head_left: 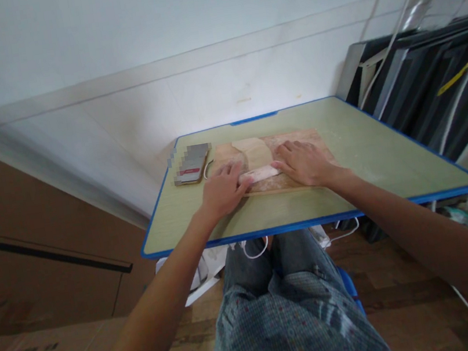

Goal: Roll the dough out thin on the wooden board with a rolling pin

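Observation:
A short, flour-whitened rolling pin lies crosswise near the front of a wooden board. My left hand rests over its left end, thumb along the pin and fingers pointing forward. Over the right end is my right hand, thumb on the pin, fingers reaching forward over the board. Just beyond the pin, between the hands, a thin pale sheet of dough lies flat. Its near edge meets the pin; I cannot tell how far it runs beneath. Flour dusts the board. Both pin ends are hidden under my hands.
The board lies on a light green table with a blue rim. A phone-like slab, partly pixelated, lies left of the board, near a white cable. A wall stands behind, dark panels lean at right, and a brown carton stands left.

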Demonstrator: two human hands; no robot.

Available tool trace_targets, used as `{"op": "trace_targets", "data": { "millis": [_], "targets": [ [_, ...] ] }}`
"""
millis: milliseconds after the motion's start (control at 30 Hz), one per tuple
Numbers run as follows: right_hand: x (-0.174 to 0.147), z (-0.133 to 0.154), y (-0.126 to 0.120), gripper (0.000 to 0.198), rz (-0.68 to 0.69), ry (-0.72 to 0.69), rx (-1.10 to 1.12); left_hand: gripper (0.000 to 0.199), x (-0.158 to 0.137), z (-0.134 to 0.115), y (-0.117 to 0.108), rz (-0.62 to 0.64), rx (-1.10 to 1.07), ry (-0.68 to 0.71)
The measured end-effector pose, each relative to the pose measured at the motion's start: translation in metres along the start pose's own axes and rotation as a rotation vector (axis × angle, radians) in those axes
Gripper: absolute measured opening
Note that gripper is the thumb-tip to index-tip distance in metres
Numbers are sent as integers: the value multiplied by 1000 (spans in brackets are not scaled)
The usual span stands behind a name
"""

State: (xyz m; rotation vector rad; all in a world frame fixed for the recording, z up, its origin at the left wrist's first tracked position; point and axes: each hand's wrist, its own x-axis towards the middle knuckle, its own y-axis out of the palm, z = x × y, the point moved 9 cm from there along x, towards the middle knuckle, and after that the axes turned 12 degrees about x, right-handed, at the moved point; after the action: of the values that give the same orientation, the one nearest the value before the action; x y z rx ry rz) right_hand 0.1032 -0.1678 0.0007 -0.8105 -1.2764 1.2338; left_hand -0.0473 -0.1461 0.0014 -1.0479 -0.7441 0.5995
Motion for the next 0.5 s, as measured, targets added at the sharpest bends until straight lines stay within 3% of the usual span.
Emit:
{"op": "trace_targets", "data": {
  "millis": [133, 233, 500],
  "targets": [
    [-3, -2, 1, 59, 3, -28, -8, 54, 5, -1, -4, -86, 92, 119],
    [-3, -3, 3, 57, 17, -33, -6, 53, 14, 0, -1, -60, 135, 177],
    [1, -2, 6, 62, 26, -99, -46, 59, 17, 2, 2, -40, 118, 119]
  ]
}}
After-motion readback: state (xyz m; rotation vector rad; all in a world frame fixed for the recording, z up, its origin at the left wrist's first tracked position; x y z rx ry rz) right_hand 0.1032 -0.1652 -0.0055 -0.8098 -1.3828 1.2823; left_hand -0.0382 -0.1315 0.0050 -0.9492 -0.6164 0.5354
